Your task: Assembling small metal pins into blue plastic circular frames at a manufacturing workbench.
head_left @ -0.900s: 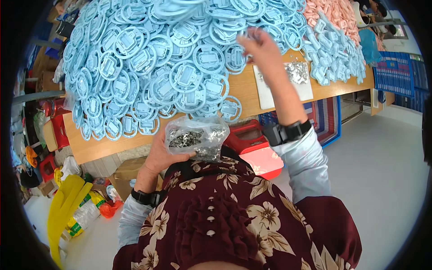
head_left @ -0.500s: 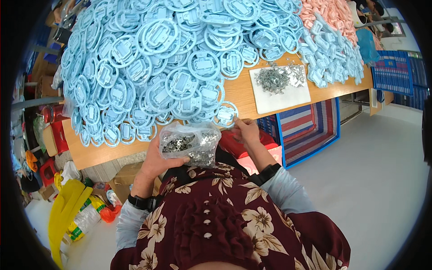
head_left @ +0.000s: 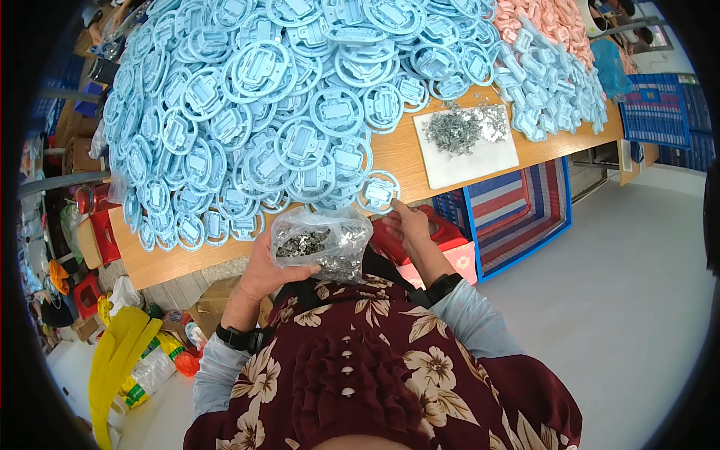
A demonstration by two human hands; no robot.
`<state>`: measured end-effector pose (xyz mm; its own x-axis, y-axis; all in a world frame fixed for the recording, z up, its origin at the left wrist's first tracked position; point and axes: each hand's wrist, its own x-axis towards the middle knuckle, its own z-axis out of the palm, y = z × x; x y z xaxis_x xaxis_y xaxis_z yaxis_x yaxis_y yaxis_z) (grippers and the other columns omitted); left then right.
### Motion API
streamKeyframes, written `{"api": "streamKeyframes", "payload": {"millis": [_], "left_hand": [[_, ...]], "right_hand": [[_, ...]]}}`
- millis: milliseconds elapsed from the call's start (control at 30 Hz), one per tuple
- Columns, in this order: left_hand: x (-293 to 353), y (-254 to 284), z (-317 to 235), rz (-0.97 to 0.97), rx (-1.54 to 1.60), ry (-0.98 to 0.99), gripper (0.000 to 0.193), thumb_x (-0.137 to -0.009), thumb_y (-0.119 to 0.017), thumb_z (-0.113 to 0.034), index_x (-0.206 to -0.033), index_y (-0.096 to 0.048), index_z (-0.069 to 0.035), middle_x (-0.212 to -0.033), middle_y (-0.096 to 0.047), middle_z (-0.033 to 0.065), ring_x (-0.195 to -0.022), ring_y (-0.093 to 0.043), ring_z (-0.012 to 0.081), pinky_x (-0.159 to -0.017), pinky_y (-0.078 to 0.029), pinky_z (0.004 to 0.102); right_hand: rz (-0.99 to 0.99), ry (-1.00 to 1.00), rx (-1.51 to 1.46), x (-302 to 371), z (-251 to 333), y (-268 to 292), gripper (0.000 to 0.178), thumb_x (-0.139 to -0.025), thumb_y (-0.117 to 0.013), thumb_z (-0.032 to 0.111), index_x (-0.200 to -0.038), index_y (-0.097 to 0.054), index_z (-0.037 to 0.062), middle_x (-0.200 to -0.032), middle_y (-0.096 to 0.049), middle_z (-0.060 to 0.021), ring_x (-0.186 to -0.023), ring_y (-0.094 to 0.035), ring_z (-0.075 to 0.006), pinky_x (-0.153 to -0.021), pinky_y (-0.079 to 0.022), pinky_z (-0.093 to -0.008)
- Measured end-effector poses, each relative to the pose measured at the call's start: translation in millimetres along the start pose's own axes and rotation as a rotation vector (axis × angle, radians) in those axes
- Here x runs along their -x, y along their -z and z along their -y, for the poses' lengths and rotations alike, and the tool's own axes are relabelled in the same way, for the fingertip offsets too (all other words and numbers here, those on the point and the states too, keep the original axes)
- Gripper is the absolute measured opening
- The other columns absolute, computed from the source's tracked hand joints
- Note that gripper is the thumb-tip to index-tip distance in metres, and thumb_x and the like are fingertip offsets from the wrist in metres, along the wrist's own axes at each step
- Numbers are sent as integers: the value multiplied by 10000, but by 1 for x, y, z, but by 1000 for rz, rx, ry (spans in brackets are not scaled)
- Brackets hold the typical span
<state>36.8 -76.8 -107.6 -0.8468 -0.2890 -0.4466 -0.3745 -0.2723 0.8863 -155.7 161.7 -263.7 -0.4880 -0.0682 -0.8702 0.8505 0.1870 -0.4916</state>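
My left hand (head_left: 264,271) grips a clear plastic bag (head_left: 351,232) in front of my waist, its thumb across the lower side. Many small silvery metal pieces (head_left: 304,243) show in the bag's open mouth. At the table's near edge, my right hand (head_left: 410,226) has its fingers drawn together at the lower right rim of a light blue round plastic part (head_left: 379,192). That part lies at the corner of a large heap of similar blue parts (head_left: 300,142), each a ring with a rectangular middle. The right fingertips are partly hidden.
A white board (head_left: 454,177) with a pile of small metal pieces (head_left: 457,129) lies on the wooden table (head_left: 397,154). Smaller blue parts (head_left: 551,86) and pink parts (head_left: 544,16) are heaped beyond. A red stool (head_left: 442,234) and a striped blue-framed crate (head_left: 521,214) stand below.
The view has shifted slightly. Both hands keep nearly the same places, the left with the bag and the right at the blue part's rim.
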Motion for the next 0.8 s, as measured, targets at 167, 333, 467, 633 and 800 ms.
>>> {"api": "streamKeyframes", "payload": {"millis": [167, 333, 467, 633, 800], "left_hand": [[6, 3, -9, -21, -11, -35, 861, -613, -904, -74, -1366, -490, -15, -1221, -617, 63, -1120, -582, 156, -986, -476, 340], [11, 6, -8, 9, 85, -81, 836, -666, -886, -50, -1401, -489, -18, -1249, -622, 40, -1160, -567, 139, -1014, -460, 328], [10, 8, 10, -13, 57, -97, 794, -664, -887, -52, -1361, -509, -26, -1253, -614, 41, -1144, -575, 139, -999, -468, 329], [11, 12, 3, -45, -11, -159, 733, -661, -895, -88, -1300, -540, -38, -1230, -621, 48, -1127, -587, 146, -984, -476, 329], [2, 11, -2, -42, -129, -251, 844, -614, -917, -152, -1346, -515, -25, -1196, -638, 60, -1119, -594, 154, -1003, -464, 332]], "right_hand": [[25, 110, -33, 8, -10, 25, 225, -967, -614, 213, -1036, -612, -2, -853, -706, -94, -636, -688, -175, -544, -565, -275], [121, 323, -15, 61, 40, 35, 169, -963, -619, 194, -903, -628, 37, -764, -681, -71, -561, -625, -125, -524, -552, -263], [277, 546, 3, 87, 127, -40, 233, -974, -570, 200, -1104, -613, 11, -942, -645, -59, -720, -625, -153, -669, -527, -295], [498, 823, 321, 133, 195, -102, 350, -1000, -594, 227, -1237, -587, -30, -1085, -670, -96, -910, -664, -174, -827, -534, -305], [537, 936, 621, 141, 166, -55, 227, -986, -610, 191, -1110, -647, 5, -1079, -650, -73, -960, -609, -144, -872, -484, -308]]}}
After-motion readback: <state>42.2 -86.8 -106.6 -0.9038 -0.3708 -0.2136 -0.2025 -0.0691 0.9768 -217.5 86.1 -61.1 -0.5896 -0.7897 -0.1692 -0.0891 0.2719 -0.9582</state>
